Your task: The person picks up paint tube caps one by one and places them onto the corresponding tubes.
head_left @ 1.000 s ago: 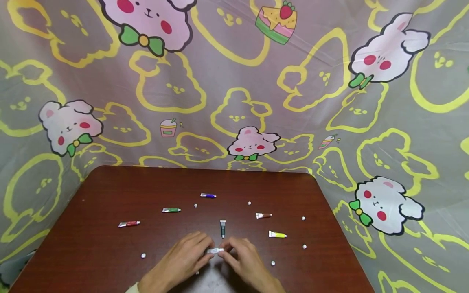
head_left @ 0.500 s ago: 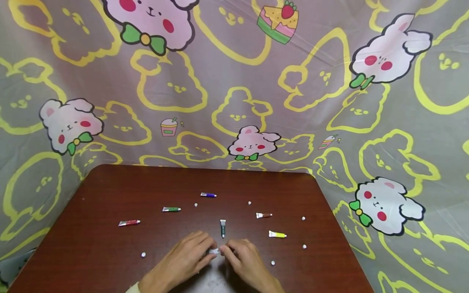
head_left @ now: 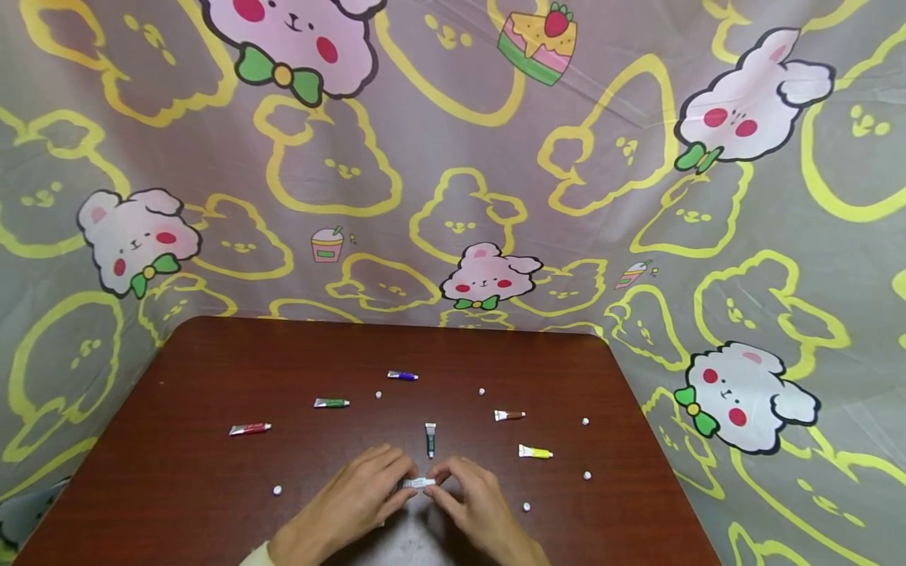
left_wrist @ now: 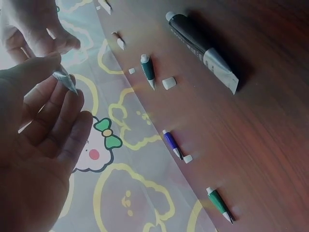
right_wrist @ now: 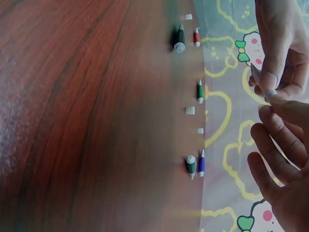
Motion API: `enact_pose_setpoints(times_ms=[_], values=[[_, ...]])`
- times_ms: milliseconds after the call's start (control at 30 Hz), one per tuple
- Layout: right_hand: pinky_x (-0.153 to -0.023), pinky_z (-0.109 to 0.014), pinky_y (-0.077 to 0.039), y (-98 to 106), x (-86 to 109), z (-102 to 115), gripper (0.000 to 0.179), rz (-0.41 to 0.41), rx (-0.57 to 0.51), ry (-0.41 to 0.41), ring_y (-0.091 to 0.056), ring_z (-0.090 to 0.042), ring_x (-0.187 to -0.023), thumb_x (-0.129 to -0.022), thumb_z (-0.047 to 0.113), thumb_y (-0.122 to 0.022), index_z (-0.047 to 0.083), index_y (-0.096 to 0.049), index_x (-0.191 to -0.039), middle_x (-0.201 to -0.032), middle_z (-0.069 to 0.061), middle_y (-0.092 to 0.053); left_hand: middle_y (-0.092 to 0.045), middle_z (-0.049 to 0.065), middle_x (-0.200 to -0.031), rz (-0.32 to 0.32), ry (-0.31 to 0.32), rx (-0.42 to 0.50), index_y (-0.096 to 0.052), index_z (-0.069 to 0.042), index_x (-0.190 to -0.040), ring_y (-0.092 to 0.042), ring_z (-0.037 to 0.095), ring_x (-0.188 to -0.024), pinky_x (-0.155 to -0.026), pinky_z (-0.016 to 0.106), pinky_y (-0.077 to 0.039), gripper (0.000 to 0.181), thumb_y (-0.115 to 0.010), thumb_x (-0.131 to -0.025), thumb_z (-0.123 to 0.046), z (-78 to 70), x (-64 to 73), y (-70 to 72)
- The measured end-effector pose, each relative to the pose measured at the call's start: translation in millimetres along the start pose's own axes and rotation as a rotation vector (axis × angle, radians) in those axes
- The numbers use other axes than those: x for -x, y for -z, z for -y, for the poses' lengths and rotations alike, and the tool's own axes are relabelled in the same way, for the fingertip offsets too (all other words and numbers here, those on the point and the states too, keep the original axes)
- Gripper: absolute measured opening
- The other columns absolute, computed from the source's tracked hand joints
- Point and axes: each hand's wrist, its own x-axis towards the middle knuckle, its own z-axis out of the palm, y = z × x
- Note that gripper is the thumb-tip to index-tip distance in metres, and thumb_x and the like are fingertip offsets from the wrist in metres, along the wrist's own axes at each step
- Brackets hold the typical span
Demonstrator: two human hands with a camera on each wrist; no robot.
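Observation:
A small white-and-silver paint tube (head_left: 419, 483) is held in the air between both hands, near the front of the table. My left hand (head_left: 371, 487) pinches its body between thumb and fingers. The thumb and forefinger of my right hand (head_left: 470, 495) pinch the white cap end. In the left wrist view the flat silver tail of the paint tube (left_wrist: 65, 81) sticks out past the left fingers. Just beyond the hands lies a dark green tube (head_left: 430, 440). A black tube (left_wrist: 203, 50) lies on the table in the left wrist view, mostly hidden by the left hand in the head view.
On the brown table (head_left: 212, 362) lie a red tube (head_left: 250, 429), a green tube (head_left: 331, 403), a purple tube (head_left: 403, 376), a brown tube (head_left: 510, 415) and a yellow tube (head_left: 535, 452). Several white caps, including one cap (head_left: 278, 490) at left, are scattered around. A patterned curtain (head_left: 382, 236) surrounds the table.
Half a second ago the right fingers covered the cap end of the paint tube; now they have shifted slightly and the white end shows again. The left hand keeps its grip.

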Motion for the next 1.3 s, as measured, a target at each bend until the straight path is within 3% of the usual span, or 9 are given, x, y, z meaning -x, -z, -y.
enact_pose_setpoints(times_ms=[200,367,433,567,800,1033,1200,1300], values=[[-0.073,-0.016,-0.050,0.6,0.6,-1.1,0.010,0.026,0.020,-0.038,-0.062,0.001,-0.079,-0.097,0.016,-0.081,0.018,-0.072,-0.096,-0.085,0.010,-0.073,-0.064,-0.013,-0.094,-0.039,-0.033,0.004,-0.069,-0.021,-0.101,-0.059,0.002,-0.087,-0.089,0.032,-0.058,0.021,-0.087,-0.092,-0.025,-0.6,-1.5,-0.4],[-0.071,-0.015,-0.046,2.5,0.4,-0.9,0.011,0.053,0.031,-0.072,-0.055,0.007,-0.076,-0.103,0.021,-0.075,0.022,-0.073,-0.092,-0.080,0.014,-0.069,-0.066,-0.012,-0.096,-0.054,-0.052,0.011,-0.068,-0.021,-0.101,-0.061,0.003,-0.089,-0.088,0.029,-0.056,0.022,-0.087,-0.091,-0.025,-1.3,-2.6,-1.6],[-0.072,-0.017,-0.048,3.8,0.6,-0.4,0.004,0.053,0.034,-0.054,-0.060,0.005,-0.078,-0.102,0.023,-0.077,0.020,-0.074,-0.100,-0.084,0.013,-0.072,-0.065,-0.012,-0.096,-0.046,-0.047,0.009,-0.068,-0.021,-0.101,-0.061,0.003,-0.089,-0.088,0.030,-0.057,0.022,-0.087,-0.091,-0.025,-1.5,-2.4,-1.7],[-0.077,-0.020,-0.051,6.5,0.7,-0.6,0.027,0.039,0.033,0.019,-0.069,-0.002,-0.084,-0.094,0.021,-0.086,0.016,-0.072,-0.117,-0.094,0.009,-0.076,-0.064,-0.013,-0.096,-0.023,-0.030,0.010,-0.068,-0.021,-0.102,-0.060,0.003,-0.090,-0.090,0.032,-0.058,0.020,-0.085,-0.093,-0.026,-1.5,-1.2,-0.7],[-0.080,-0.018,-0.052,8.6,0.0,-2.9,0.025,0.036,0.040,0.069,-0.070,-0.008,-0.082,-0.088,0.011,-0.089,0.017,-0.072,-0.104,-0.092,0.008,-0.075,-0.064,-0.013,-0.096,-0.011,-0.030,0.022,-0.069,-0.022,-0.102,-0.059,0.002,-0.090,-0.087,0.030,-0.057,0.018,-0.084,-0.095,-0.026,-1.1,-1.3,-0.2],[-0.080,-0.014,-0.048,10.0,-0.8,-4.5,0.011,0.070,0.057,0.080,-0.065,-0.002,-0.078,-0.095,0.021,-0.084,0.020,-0.074,-0.098,-0.089,0.013,-0.075,-0.066,-0.012,-0.096,-0.036,-0.064,0.017,-0.068,-0.022,-0.100,-0.062,0.005,-0.089,-0.089,0.033,-0.058,0.021,-0.086,-0.092,-0.026,0.0,-1.9,-2.2],[-0.082,-0.014,-0.047,11.4,-1.3,-6.2,0.006,0.073,0.079,0.151,-0.059,0.005,-0.076,-0.099,0.022,-0.080,0.023,-0.074,-0.098,-0.088,0.017,-0.073,-0.065,-0.012,-0.095,-0.031,-0.077,0.049,-0.066,-0.021,-0.101,-0.059,0.004,-0.088,-0.085,0.027,-0.054,0.020,-0.085,-0.094,-0.025,0.2,-1.0,-3.2],[-0.083,-0.015,-0.047,11.8,-0.4,-6.6,0.005,0.093,0.092,0.148,-0.060,0.005,-0.078,-0.100,0.023,-0.078,0.023,-0.074,-0.098,-0.088,0.018,-0.073,-0.064,-0.012,-0.095,-0.017,-0.074,0.070,-0.066,-0.020,-0.101,-0.058,0.003,-0.088,-0.081,0.023,-0.052,0.020,-0.084,-0.095,-0.025,0.4,-0.4,-3.0]])
